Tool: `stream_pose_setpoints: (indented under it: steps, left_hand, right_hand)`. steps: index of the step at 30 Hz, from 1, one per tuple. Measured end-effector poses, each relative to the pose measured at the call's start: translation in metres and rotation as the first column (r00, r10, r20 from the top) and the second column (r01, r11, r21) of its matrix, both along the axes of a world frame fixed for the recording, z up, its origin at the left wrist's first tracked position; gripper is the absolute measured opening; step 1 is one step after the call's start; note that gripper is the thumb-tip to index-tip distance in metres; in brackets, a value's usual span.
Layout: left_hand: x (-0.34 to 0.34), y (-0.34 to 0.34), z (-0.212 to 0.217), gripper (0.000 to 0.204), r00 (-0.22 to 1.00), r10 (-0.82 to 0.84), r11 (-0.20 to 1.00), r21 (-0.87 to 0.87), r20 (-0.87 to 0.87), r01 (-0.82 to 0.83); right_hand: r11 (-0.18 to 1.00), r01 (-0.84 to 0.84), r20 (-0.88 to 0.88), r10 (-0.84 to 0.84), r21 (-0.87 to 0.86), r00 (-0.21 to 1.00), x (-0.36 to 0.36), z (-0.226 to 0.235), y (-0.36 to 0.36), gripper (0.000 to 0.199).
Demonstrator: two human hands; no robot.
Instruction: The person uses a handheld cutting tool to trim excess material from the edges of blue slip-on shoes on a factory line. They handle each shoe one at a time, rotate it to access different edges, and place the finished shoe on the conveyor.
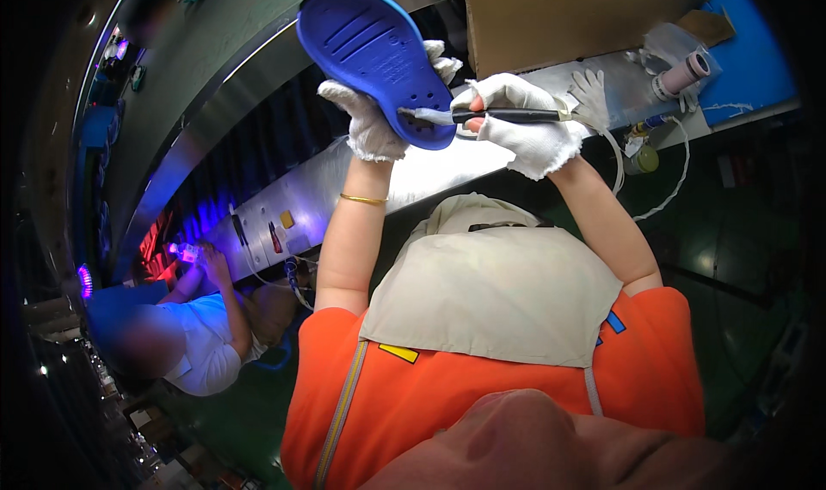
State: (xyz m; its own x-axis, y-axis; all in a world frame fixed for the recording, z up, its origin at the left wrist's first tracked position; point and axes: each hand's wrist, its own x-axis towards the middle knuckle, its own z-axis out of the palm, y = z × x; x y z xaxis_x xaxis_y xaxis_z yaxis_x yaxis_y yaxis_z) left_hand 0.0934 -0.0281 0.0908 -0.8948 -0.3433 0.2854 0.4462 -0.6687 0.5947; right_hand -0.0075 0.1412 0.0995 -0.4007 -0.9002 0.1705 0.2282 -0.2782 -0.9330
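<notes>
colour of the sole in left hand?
The sole is deep blue, with a lighter blue edge at the toe; best seen in the head view.

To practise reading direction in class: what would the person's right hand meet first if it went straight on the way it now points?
Most likely the blue sole: the right hand points left, and the tip of its brush overlaps the sole's lower end. Depth is hard to tell.

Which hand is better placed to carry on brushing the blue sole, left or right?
Likely the right hand: it holds the brush, whose tip is at the narrower end of the blue sole. The left hand is occupied supporting it.
</notes>
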Motion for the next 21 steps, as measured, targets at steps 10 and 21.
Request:
stream_pose_setpoints:
  steps: [10, 21]
  left_hand:
    - [0.001, -0.017, 0.009, 0.11, 0.926, 0.081, 0.893, -0.44, 0.368, 0.097]
    - [-0.004, -0.031, 0.014, 0.076, 0.737, 0.039, 0.945, -0.264, 0.674, 0.191]
  right_hand:
    - [0.913, -0.266, -0.244, 0.347, 0.309, 0.906, -0.022, 0.016, 0.002, 0.014]
    - [0.943, -0.157, -0.428, 0.277, 0.294, 0.861, -0.019, 0.015, -0.005, 0.012]
